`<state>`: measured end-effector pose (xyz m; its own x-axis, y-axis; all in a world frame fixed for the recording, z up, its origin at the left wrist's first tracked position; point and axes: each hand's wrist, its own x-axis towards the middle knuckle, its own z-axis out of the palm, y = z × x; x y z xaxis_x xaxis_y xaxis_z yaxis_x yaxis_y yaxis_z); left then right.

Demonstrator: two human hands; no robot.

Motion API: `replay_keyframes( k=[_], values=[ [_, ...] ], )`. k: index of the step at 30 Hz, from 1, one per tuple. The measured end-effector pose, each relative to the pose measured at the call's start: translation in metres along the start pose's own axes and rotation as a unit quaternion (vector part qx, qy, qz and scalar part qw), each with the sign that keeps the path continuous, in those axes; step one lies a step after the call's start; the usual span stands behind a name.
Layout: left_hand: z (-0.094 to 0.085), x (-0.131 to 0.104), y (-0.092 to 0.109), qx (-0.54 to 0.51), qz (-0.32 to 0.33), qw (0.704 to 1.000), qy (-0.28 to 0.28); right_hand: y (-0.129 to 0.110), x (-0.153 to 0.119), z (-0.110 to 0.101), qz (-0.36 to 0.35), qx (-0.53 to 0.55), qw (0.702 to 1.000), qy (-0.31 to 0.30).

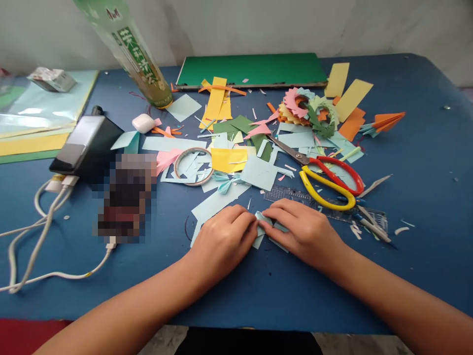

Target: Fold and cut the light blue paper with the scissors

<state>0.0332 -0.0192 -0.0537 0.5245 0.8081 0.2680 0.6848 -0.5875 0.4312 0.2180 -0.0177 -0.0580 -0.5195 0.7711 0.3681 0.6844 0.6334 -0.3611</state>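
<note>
1. My left hand point(221, 236) and right hand point(305, 229) meet fingertip to fingertip, both pinching a small pale-blue folded paper point(266, 224) pressed flat on the desk point(424, 197).
2. The paper lies between the hands, equally near each; its long axis runs roughly left to right.
3. Just beyond my right hand lie a ruler point(291, 194) and red-and-yellow scissors point(328, 177); farther off, paper scraps point(236, 160).
</note>
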Motion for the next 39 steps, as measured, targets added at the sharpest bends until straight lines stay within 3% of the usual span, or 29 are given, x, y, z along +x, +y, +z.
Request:
replay_keyframes(
  k=[5,9,16,21,29,33,39],
  values=[
    [0.002,0.002,0.002,0.037,-0.01,0.999,-0.012,-0.006,0.011,0.005,0.107,-0.011,0.994,-0.02],
    [0.002,0.001,0.003,0.06,0.011,0.998,-0.007,-0.007,0.014,0.006,0.14,-0.031,0.99,-0.014],
    [-0.001,-0.002,-0.003,0.076,0.093,0.992,0.024,0.006,0.002,-0.001,0.008,0.042,0.999,0.003],
    [-0.002,-0.005,-0.005,0.083,0.122,0.989,-0.007,0.01,-0.002,-0.005,-0.065,0.015,0.998,-0.011],
    [-0.004,-0.003,-0.007,0.05,0.102,0.993,-0.017,0.013,-0.002,-0.007,-0.101,-0.017,0.994,-0.027],
    [-0.004,0.0,-0.009,0.036,0.13,0.991,-0.011,0.012,-0.002,-0.006,-0.115,-0.041,0.992,-0.026],
    [-0.005,-0.002,-0.002,0.092,0.131,0.986,-0.05,0.012,-0.002,-0.006,-0.115,-0.049,0.992,-0.027]
  ],
)
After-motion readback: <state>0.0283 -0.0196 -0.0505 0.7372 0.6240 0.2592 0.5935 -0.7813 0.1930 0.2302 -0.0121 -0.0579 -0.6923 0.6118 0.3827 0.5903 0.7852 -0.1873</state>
